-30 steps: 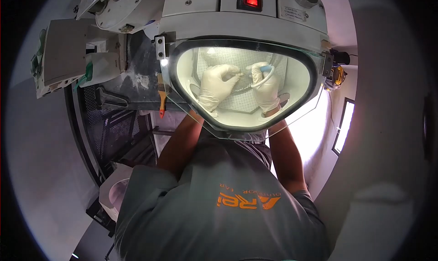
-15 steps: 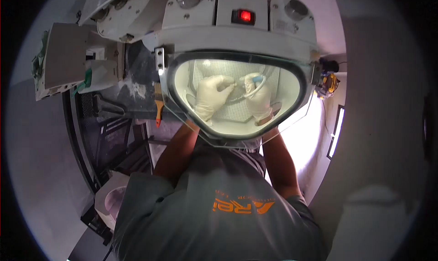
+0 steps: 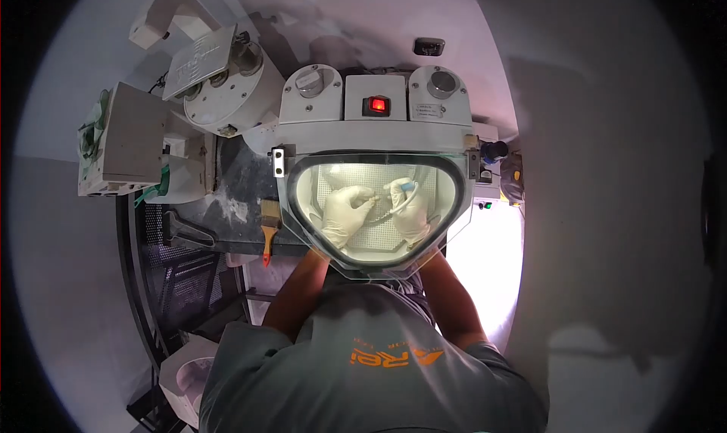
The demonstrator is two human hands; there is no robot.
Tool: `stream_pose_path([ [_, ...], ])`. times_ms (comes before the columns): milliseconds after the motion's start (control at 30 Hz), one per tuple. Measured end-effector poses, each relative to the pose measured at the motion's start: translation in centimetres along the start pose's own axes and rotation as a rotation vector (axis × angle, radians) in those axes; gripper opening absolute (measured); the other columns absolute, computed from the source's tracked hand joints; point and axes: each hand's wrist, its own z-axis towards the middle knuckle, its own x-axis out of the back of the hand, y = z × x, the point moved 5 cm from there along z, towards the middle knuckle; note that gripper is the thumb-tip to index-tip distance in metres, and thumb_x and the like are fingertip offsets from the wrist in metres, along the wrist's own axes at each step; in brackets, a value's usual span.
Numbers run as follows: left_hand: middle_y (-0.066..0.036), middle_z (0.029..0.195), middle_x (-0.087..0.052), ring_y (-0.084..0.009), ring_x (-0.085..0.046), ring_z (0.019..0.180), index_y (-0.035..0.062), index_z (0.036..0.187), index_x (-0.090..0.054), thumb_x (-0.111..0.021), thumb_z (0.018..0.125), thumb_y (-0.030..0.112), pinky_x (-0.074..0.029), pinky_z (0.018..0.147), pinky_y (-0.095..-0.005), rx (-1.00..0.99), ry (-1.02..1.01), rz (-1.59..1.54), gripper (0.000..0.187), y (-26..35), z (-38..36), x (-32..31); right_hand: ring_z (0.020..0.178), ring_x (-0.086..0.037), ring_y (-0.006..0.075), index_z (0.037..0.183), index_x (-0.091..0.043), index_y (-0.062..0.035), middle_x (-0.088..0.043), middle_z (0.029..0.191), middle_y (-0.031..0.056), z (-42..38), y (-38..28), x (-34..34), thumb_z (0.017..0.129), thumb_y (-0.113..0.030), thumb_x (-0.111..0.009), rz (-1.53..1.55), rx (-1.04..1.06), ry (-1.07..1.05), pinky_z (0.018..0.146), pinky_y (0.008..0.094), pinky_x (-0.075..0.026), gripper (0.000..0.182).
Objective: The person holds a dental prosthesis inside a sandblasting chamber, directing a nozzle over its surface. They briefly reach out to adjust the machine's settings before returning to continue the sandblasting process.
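Both my hands are in pale gloves inside a lit blasting cabinet, seen through its clear window. My left hand (image 3: 345,213) is closed, its thumb and fingertips pinched on a small pale piece (image 3: 374,198) too tiny to name. My right hand (image 3: 410,222) wraps round a blasting pen (image 3: 407,186) with a blue grip, its tip towards the left. A whitish hose (image 3: 401,207) loops down from the pen across the right hand. Under the hands lies a perforated grid floor (image 3: 375,240). The fingertips of the two hands are close together but apart.
The cabinet's housing (image 3: 318,138) carries two round knobs and a lit red switch (image 3: 377,105). On the dusty dark bench (image 3: 235,172) to the left lies a brush (image 3: 269,225). White machines (image 3: 227,92) stand behind it. A wall (image 3: 606,206) rises at the right.
My view has shifted, so the cabinet sits lower and looks smaller, with more of the wall behind showing. The pen's tip now shows pointing left. Both hands keep their grips.
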Motion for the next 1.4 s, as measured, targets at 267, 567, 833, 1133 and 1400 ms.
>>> stream_pose_path([
  [267,-0.016,0.098,-0.082,-0.0250,-0.080,0.089,0.0002,0.106,-0.083,-0.085,0.089,0.012,-0.061,0.082,-0.0356,0.033,-0.010,0.023,0.021,-0.6,0.0,-0.1,0.066,-0.066,0.0138,0.096,-0.073,-0.0034,-0.070,0.076,0.0067,-0.1,-0.1,-0.2,0.104,-0.015,-0.073,0.090,0.034,-0.003,0.059,0.0322,-0.051,0.015],
  [567,-0.016,0.101,-0.082,-0.0286,-0.078,0.097,0.0029,0.104,-0.084,-0.083,0.087,0.010,-0.060,0.090,-0.0381,-0.084,-0.024,0.042,0.018,-0.4,-0.2,0.0,0.068,-0.063,0.0115,0.097,-0.072,-0.0026,-0.069,0.077,0.0037,-0.3,0.1,-0.1,0.108,-0.015,-0.068,0.127,-0.031,-0.022,0.060,0.0306,-0.049,0.017],
  [833,-0.013,0.102,-0.082,-0.0230,-0.078,0.096,0.0024,0.108,-0.085,-0.087,0.089,0.013,-0.061,0.090,-0.0353,-0.020,-0.044,0.010,0.021,-1.4,0.0,-0.2,0.069,-0.064,0.0138,0.096,-0.072,-0.0022,-0.071,0.079,0.0051,-0.2,1.1,-0.4,0.107,-0.015,-0.069,0.107,0.011,-0.009,0.062,0.0314,-0.050,0.017],
  [1133,-0.013,0.105,-0.084,-0.0184,-0.079,0.093,0.0001,0.112,-0.083,-0.085,0.093,0.018,-0.061,0.084,-0.0334,0.030,-0.056,0.007,0.025,-0.2,0.0,0.3,0.068,-0.062,0.0116,0.095,-0.072,-0.0021,-0.068,0.078,0.0037,-0.3,0.3,-0.3,0.107,-0.013,-0.068,0.135,-0.071,-0.012,0.059,0.0310,-0.049,0.016],
  [1400,-0.017,0.111,-0.083,-0.0268,-0.078,0.102,0.0000,0.114,-0.083,-0.082,0.091,0.012,-0.060,0.092,-0.0371,-0.037,0.003,-0.070,0.026,-0.7,0.0,0.1,0.068,-0.064,0.0120,0.096,-0.072,-0.0042,-0.068,0.077,0.0034,-0.3,0.2,-0.3,0.108,-0.019,-0.067,0.070,-0.070,-0.030,0.060,0.0314,-0.050,0.019],
])
